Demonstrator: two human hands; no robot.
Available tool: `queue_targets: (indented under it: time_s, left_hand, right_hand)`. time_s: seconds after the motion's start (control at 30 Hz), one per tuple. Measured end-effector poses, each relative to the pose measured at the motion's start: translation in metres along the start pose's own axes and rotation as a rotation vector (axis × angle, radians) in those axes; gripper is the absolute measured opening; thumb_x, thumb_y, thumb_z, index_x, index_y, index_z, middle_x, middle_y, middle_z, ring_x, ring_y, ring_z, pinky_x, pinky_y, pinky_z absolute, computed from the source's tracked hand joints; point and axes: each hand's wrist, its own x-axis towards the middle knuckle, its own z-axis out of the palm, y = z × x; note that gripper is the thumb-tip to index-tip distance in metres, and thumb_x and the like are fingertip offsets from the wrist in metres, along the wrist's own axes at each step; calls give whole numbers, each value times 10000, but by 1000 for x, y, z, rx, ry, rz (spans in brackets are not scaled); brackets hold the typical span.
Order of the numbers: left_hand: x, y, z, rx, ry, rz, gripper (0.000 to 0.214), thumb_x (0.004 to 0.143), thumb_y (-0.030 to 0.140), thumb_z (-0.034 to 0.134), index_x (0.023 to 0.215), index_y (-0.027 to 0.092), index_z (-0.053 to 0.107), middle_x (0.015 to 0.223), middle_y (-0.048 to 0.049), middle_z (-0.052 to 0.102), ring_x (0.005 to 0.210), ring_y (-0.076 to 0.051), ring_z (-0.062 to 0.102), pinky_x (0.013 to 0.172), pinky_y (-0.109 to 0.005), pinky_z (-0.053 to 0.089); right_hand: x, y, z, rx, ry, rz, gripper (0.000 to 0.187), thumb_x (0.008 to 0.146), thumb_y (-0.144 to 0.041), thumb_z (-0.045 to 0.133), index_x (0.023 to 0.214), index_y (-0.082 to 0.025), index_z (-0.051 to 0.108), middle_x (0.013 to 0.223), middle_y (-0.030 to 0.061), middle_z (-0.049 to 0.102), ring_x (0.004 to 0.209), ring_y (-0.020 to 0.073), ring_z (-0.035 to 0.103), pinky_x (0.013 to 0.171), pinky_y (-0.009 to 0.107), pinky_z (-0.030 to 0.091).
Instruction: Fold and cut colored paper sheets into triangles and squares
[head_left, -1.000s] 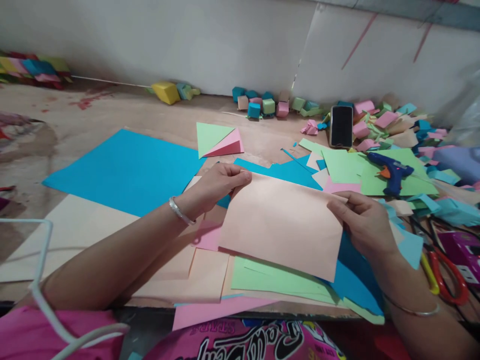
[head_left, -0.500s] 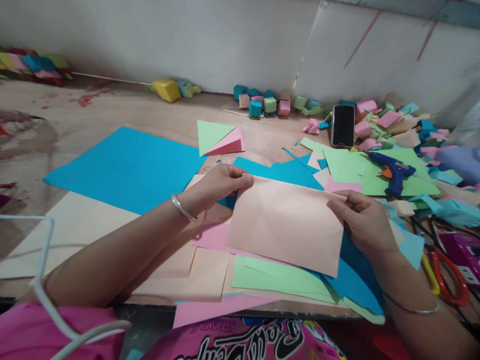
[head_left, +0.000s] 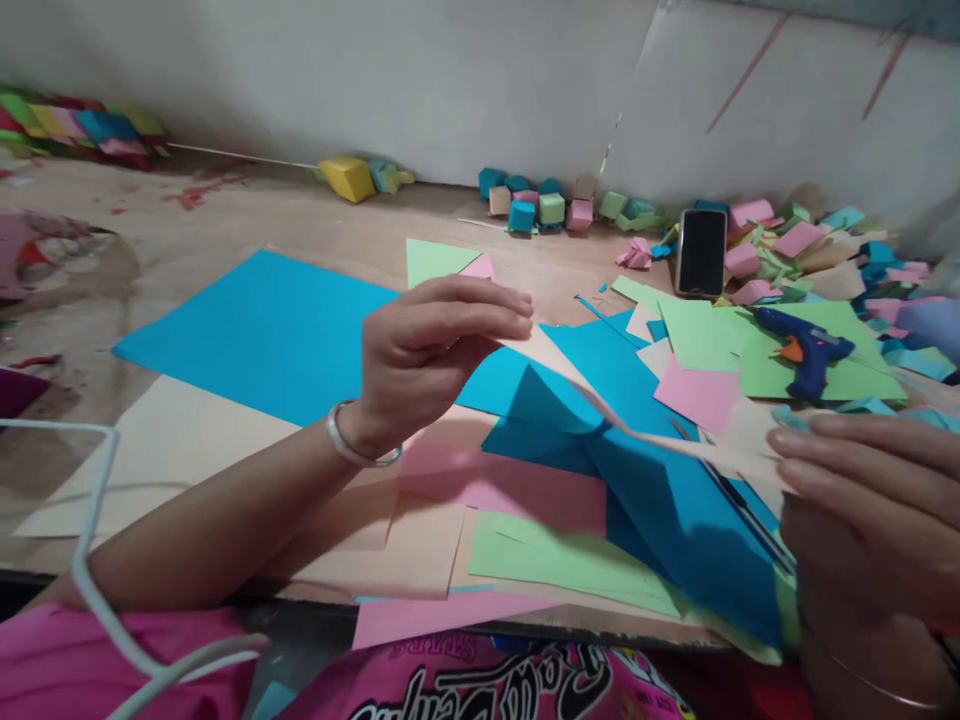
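Note:
My left hand (head_left: 427, 355) and my right hand (head_left: 862, 500) hold a peach paper sheet (head_left: 630, 425) lifted above the table, seen almost edge-on as a thin strip between them. The left hand's fingers pinch its far left corner. The right hand's fingers lie over its right end, pressed together. Beneath the sheet lie blue paper (head_left: 660, 500), a pink sheet (head_left: 510, 480) and a green sheet (head_left: 555, 555).
A large blue sheet (head_left: 262, 330) lies at the left on the wooden table (head_left: 225, 220). A blue glue gun (head_left: 806, 350) rests on green paper at the right. A phone (head_left: 701, 252) leans among folded paper cubes (head_left: 551, 208) by the wall. A white cable (head_left: 97, 600) runs at lower left.
Both hands have raised the peach sheet off the pile and tilted it toward edge-on, uncovering the blue and pink papers beneath. The right hand has come closer to the camera.

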Motion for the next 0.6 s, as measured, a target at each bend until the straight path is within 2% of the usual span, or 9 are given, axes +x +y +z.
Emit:
queue_targets:
  time_s: [0.03,0.07,0.1,0.17,0.27,0.37,0.43,0.5,0.6]
  left_hand:
    - [3,6,-5,78,-2,128,125,887,194,633,877,267,733,976,-23,728,929,-196,695,834,-358,577]
    - [5,12,-9,157,-31,248,139,895,184,622,885,273,729,966,-18,731,923,-194,700,838,-356,575]
    - [7,17,-13,233,-101,355,144,900,176,615,905,270,723,955,-18,734,914,-191,703,824,-343,574]
    - [8,27,-16,369,-309,540,136,914,169,593,949,236,707,914,-30,736,868,-181,706,749,-304,566]
    - [-1,34,-6,526,-632,685,173,953,148,499,956,171,670,792,-43,704,717,-159,665,580,-282,508]
    - [-17,34,12,652,-812,672,193,954,120,455,885,147,633,635,-13,598,543,-142,549,458,-294,403]
    - [-28,31,22,686,-830,628,178,947,111,457,863,147,609,610,3,562,499,-131,501,434,-294,367]
    - [-36,27,28,677,-799,585,159,939,101,461,871,146,598,622,8,564,492,-125,495,433,-287,360]
    - [-44,20,32,617,-745,499,143,925,92,471,904,142,604,659,0,594,521,-125,524,454,-274,375]
  right_hand:
    - [2,3,-2,-57,14,-155,166,793,-203,717,850,-353,762,779,-24,750,788,237,704,697,406,558]
    - [4,7,0,-107,10,-226,248,781,-150,718,922,-351,760,822,-21,759,804,235,704,712,402,559]
    - [6,10,4,-155,10,-238,309,771,-105,715,975,-333,752,866,-12,764,824,233,700,740,402,559]
    - [7,18,16,-237,-64,-137,315,767,-58,702,987,-281,739,936,12,764,887,232,686,827,411,545]
    - [2,24,36,-279,-268,-80,160,825,-86,650,894,-213,717,962,44,756,944,233,664,883,419,521]
    - [-7,16,49,-248,-509,-96,132,875,-132,608,941,-193,706,1086,73,728,1060,252,628,903,422,503]
    - [-13,4,53,-178,-630,-124,188,902,-137,571,1036,-190,692,1181,90,693,1154,272,585,926,442,488]
    - [-18,-8,57,-58,-682,-155,228,917,-136,548,1102,-186,671,1215,103,673,1170,272,575,925,445,489]
    - [-22,-22,62,112,-662,-149,223,917,-163,564,1121,-173,654,1168,115,685,1082,245,614,882,417,515]
